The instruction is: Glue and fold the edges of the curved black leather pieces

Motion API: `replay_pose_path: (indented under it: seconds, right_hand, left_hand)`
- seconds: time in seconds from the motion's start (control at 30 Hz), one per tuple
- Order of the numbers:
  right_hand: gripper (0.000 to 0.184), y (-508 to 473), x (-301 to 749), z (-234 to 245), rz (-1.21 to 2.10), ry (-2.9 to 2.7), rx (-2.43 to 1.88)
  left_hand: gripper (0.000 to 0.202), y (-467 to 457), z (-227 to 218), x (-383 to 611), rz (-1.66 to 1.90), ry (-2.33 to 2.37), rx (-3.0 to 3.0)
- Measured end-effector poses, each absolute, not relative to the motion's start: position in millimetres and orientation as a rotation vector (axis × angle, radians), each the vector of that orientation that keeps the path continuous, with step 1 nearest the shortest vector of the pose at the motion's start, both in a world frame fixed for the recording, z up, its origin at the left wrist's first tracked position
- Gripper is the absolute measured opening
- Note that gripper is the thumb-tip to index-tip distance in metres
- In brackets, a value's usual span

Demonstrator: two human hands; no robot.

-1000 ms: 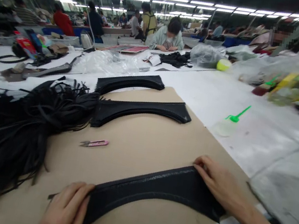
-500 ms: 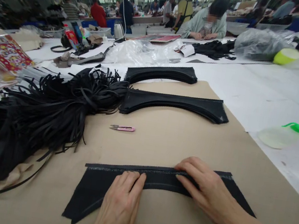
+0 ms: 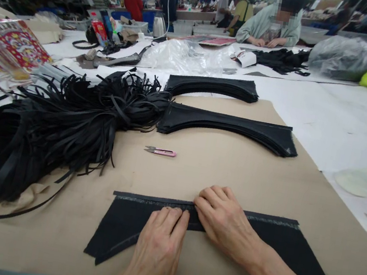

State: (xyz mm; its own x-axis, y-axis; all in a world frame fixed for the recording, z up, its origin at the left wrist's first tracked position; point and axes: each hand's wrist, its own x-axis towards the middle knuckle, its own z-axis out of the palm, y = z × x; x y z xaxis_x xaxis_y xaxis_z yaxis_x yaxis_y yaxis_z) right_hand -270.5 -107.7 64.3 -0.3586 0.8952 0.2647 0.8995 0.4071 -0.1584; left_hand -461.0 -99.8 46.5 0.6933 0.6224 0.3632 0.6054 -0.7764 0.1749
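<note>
A black fabric piece (image 3: 127, 215) with a curved lower edge lies on the brown sheet in front of me. A narrow black strip (image 3: 272, 218) runs along its straight upper edge, with a whitish, shiny line just below it. My left hand (image 3: 160, 242) rests on the piece left of its middle, fingers laid over the fabric below the strip. Close beside it, my right hand (image 3: 222, 215) has its bent fingers gathered on the strip at the upper edge; its thumb is mostly hidden. Beyond the hands lies a pair of pink-handled thread snips (image 3: 161, 151).
Two stacks of curved black pieces, one nearer (image 3: 228, 122) and one farther (image 3: 214, 86), lie ahead. A heap of black strips (image 3: 73, 137) covers the left. A bottle with a green top (image 3: 360, 180) lies right. Across the table, a co-worker (image 3: 272, 25) bends over black material.
My right hand has slid left along the strip, close to my left hand, and its fingers have drawn together. The view has shifted, so more of the piece's right end shows.
</note>
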Motion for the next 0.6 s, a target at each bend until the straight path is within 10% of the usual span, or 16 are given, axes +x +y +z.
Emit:
replay_pose_path:
  seconds: [0.6]
  right_hand:
    - [0.024, -111.8, -275.2, 50.8, -0.143, -2.314, -1.504]
  left_hand:
    - [0.035, -104.9, 40.6, -461.4, 0.68, 1.095, 2.807]
